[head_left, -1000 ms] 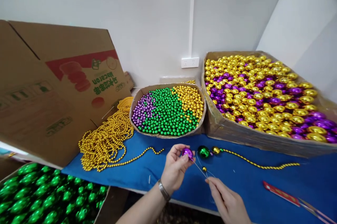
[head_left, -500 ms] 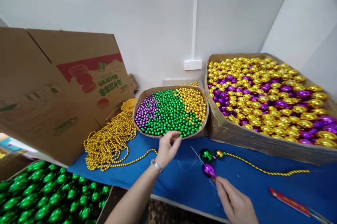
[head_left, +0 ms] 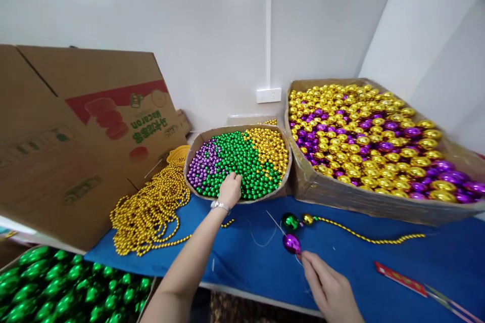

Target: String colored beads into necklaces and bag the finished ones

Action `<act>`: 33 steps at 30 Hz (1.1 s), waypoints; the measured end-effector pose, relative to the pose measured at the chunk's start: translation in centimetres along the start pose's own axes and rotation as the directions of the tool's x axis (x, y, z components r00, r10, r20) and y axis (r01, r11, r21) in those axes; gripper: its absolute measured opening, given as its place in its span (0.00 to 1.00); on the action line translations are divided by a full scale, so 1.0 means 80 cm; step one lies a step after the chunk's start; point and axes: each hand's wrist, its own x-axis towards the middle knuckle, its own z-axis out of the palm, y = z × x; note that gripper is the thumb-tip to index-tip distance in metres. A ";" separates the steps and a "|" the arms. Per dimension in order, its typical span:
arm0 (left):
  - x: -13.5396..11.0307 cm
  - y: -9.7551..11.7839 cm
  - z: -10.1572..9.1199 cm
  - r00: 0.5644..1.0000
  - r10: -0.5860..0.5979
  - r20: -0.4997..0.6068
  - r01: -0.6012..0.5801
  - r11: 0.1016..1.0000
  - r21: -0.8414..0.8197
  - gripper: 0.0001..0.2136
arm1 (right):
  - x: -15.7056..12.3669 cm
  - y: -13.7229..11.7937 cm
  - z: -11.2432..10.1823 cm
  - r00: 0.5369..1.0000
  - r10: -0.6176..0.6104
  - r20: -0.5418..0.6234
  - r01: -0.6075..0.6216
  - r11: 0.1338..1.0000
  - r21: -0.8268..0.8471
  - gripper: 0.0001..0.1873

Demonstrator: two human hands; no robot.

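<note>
My left hand [head_left: 229, 189] reaches into the round cardboard tray [head_left: 197, 147] of small beads, fingers curled down among the green beads [head_left: 242, 158]; what it pinches is hidden. My right hand [head_left: 329, 290] rests low on the blue cloth [head_left: 379, 267], fingers pinched on a thin wire just behind a large purple bead [head_left: 291, 243]. Ahead on the same line sit a large green bead [head_left: 290, 222], a gold bead [head_left: 308, 219] and a gold bead strand [head_left: 364, 236] trailing right.
A big cardboard box [head_left: 341, 196] of large gold and purple beads stands at the right. A heap of gold bead strands [head_left: 151, 209] lies left of the tray, beside a tilted cardboard flap [head_left: 68, 141]. Large green beads [head_left: 56, 287] fill a box at bottom left. A red strip [head_left: 401, 278] lies at right.
My left hand let go of the purple bead, moved forward and dipped into the tray of small beads. The purple bead slid down the wire toward my right hand.
</note>
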 end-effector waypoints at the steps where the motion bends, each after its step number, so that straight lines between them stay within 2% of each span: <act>1: -0.006 0.004 -0.001 1.000 -0.002 -0.004 0.002 0.999 -0.034 0.08 | 0.000 0.000 0.000 1.000 0.002 0.002 -0.002 1.000 0.004 0.15; 3: -0.022 0.016 -0.001 1.000 -0.010 0.014 0.013 0.973 -0.231 0.10 | 0.000 -0.001 0.000 1.000 0.004 0.007 -0.004 1.000 0.011 0.15; 4: -0.032 0.022 0.000 0.999 -0.019 0.047 0.037 0.908 -0.416 0.11 | 0.000 -0.001 0.000 1.000 0.001 0.007 -0.001 1.000 0.014 0.15; 5: -0.042 0.030 0.001 0.995 -0.029 0.097 0.083 0.778 -0.622 0.12 | 0.000 -0.001 0.001 1.000 -0.001 0.007 0.001 1.000 0.016 0.15; 6: -0.052 0.037 0.003 0.987 -0.033 0.160 0.148 0.587 -0.796 0.12 | 0.001 -0.002 0.001 1.000 -0.002 0.008 0.002 1.000 0.017 0.15; 7: -0.061 0.043 0.004 0.974 -0.028 0.225 0.219 0.379 -0.899 0.13 | 0.002 -0.002 0.001 1.000 -0.004 0.008 0.004 1.000 0.017 0.15; 8: -0.069 0.049 0.005 0.959 -0.019 0.282 0.280 0.213 -0.936 0.13 | 0.002 -0.002 0.001 1.000 -0.005 0.008 0.005 1.000 0.016 0.15; 9: -0.075 0.054 0.006 0.946 -0.014 0.324 0.323 0.127 -0.938 0.13 | 0.003 -0.003 0.000 1.000 -0.005 0.006 0.005 1.000 0.013 0.16; 11: -0.084 0.062 0.008 0.930 -0.012 0.368 0.368 0.066 -0.928 0.12 | 0.004 -0.003 -0.001 1.000 -0.003 -0.002 0.003 1.000 0.002 0.15; 17: -0.091 0.074 0.010 0.921 -0.021 0.390 0.390 0.013 -0.921 0.11 | 0.003 -0.004 -0.005 1.000 -0.026 -0.016 0.026 0.999 -0.027 0.14; 22: -0.094 0.078 0.012 0.928 -0.053 0.369 0.371 0.039 -0.928 0.12 | -0.001 0.000 -0.005 1.000 -0.016 -0.012 0.016 1.000 -0.027 0.14; 24: -0.096 0.080 0.014 0.939 -0.052 0.340 0.344 0.083 -0.935 0.11 | -0.001 0.000 -0.005 1.000 -0.009 -0.020 0.009 1.000 -0.022 0.14; 27: -0.100 0.089 0.020 0.956 -0.007 0.292 0.287 0.211 -0.934 0.11 | 0.003 -0.001 -0.004 0.999 0.014 -0.031 -0.013 1.000 0.007 0.14; 30: -0.095 0.109 0.024 0.941 0.136 0.310 0.251 0.332 -0.909 0.15 | 0.008 0.005 -0.007 0.996 0.059 -0.070 -0.056 0.997 0.055 0.14; 33: -0.072 0.140 0.023 0.917 0.257 0.305 0.184 0.406 -0.895 0.16 | 0.010 0.020 -0.013 0.990 0.083 -0.111 -0.072 0.992 0.099 0.13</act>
